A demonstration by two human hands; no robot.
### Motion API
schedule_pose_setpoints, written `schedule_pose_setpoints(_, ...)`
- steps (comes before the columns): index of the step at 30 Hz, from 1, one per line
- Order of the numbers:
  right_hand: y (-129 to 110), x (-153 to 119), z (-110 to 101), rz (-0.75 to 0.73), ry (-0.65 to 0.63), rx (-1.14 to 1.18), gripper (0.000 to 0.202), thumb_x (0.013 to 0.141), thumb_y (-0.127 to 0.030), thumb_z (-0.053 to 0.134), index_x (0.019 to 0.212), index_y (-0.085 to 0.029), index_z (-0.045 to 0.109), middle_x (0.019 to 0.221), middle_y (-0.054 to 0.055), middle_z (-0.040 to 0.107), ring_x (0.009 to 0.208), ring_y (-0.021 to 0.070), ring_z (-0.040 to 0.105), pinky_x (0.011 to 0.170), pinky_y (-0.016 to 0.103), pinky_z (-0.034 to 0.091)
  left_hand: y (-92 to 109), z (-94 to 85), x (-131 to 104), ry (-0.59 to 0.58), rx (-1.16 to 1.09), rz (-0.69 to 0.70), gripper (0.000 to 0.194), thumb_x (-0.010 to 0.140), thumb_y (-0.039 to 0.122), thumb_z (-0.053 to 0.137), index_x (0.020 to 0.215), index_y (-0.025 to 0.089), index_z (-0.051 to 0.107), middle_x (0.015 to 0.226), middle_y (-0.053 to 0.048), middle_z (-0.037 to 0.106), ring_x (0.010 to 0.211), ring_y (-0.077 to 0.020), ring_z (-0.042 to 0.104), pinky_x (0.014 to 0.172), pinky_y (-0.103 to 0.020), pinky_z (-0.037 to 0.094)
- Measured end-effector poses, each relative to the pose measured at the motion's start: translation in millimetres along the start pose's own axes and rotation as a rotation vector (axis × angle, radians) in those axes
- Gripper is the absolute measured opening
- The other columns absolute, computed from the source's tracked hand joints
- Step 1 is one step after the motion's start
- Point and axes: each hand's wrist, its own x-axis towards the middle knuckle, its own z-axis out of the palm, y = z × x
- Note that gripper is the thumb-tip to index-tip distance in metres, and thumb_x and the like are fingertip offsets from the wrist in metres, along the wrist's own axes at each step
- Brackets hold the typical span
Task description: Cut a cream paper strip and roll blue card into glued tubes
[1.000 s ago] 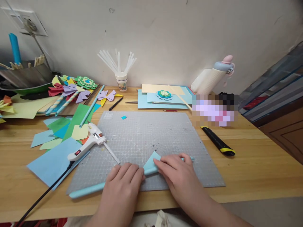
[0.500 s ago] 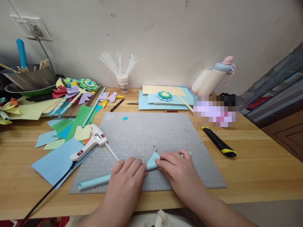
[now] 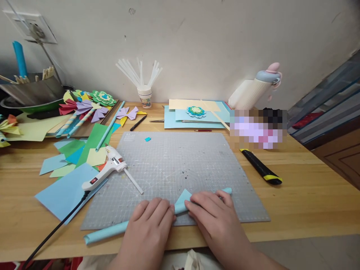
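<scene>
A light blue paper tube lies slantwise over the front edge of the grey cutting mat. My left hand is closed over its middle, fingers bent down on the paper. My right hand wraps the tube further right, thumb close to the left hand's fingertips. Between the hands a pointed corner of the sheet stands up unrolled. The tube's far end shows beyond my right fingers. Left of the hands rests a white glue gun, a glue stick protruding from its back.
Coloured paper sheets lie under the glue gun; its black cord runs to the front left. A black-and-yellow cutter lies on the right. Behind the mat stand a paper cup of white sticks and stacked paper with a layered flower.
Both hands have drawn the paper tube nearer to me, so its left end now reaches past the mat's front edge. Both hands keep hold of it.
</scene>
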Motion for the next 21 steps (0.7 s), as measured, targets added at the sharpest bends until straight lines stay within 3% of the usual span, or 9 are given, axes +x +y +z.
schedule_pose_setpoints(5,0.4,4.2,4.3,-0.042,0.013,-0.013,0.032,0.1,-0.021,0.035,0.101,-0.024,0.067,0.091,0.002,0.07,0.087,0.0167,0.058,0.083,0.036,0.028,-1.0,-1.2,4.3,-0.043,-0.01,0.005,0.018,0.092,0.014,0.044,0.092,0.019,0.062,0.084,-0.001,0.063,0.08,-0.0189,0.054,0.074,-0.035,0.032)
schedule_pose_setpoints(8,0.9,8.6,5.2,-0.049,0.029,-0.024,0.032,0.099,-0.019,0.035,0.099,-0.023,0.067,0.092,0.002,0.07,0.085,0.016,0.058,0.083,0.036,0.028,-19.9,-15.5,9.0,-0.104,-0.038,-0.034,0.016,0.092,0.024,0.048,0.1,0.024,0.061,0.093,0.0,0.065,0.085,-0.0185,0.058,0.078,-0.035,0.036)
schedule_pose_setpoints(11,0.3,9.3,5.1,-0.054,0.058,-0.016,0.032,0.098,-0.015,0.037,0.097,-0.023,0.067,0.091,0.001,0.07,0.085,0.0154,0.059,0.082,0.036,0.029,-58.3,-40.4,12.5,-0.085,0.212,-0.276,0.03,0.094,0.033,0.041,0.118,0.022,0.055,0.109,-0.007,0.064,0.101,-0.0267,0.057,0.084,-0.043,0.038)
schedule_pose_setpoints(14,-0.6,7.5,5.1,-0.049,0.069,-0.008,0.031,0.096,-0.012,0.039,0.096,-0.023,0.068,0.089,0.0,0.07,0.084,0.0149,0.059,0.082,0.035,0.029,-96.7,-59.8,13.7,-0.266,0.492,-0.558,0.049,0.094,0.042,0.032,0.123,0.007,0.048,0.105,-0.016,0.059,0.104,-0.0381,0.055,0.078,-0.049,0.041)
schedule_pose_setpoints(17,-0.6,6.0,5.5,-0.051,0.079,-0.02,0.03,0.095,-0.012,0.04,0.095,-0.023,0.068,0.088,0.0,0.07,0.084,0.015,0.06,0.082,0.035,0.03,-116.0,-62.9,15.0,-0.325,0.516,-0.629,0.049,0.093,0.045,0.029,0.113,0.008,0.054,0.095,-0.011,0.059,0.1,-0.0373,0.057,0.079,-0.049,0.042)
schedule_pose_setpoints(21,-0.3,5.7,5.9,-0.062,0.091,-0.029,0.031,0.095,-0.012,0.04,0.095,-0.023,0.068,0.084,0.001,0.07,0.081,0.015,0.059,0.082,0.035,0.03,-118.5,-61.6,18.4,-0.311,0.416,-0.68,0.048,0.095,0.04,0.021,0.101,0.01,0.058,0.089,-0.011,0.06,0.096,-0.0373,0.058,0.079,-0.051,0.041)
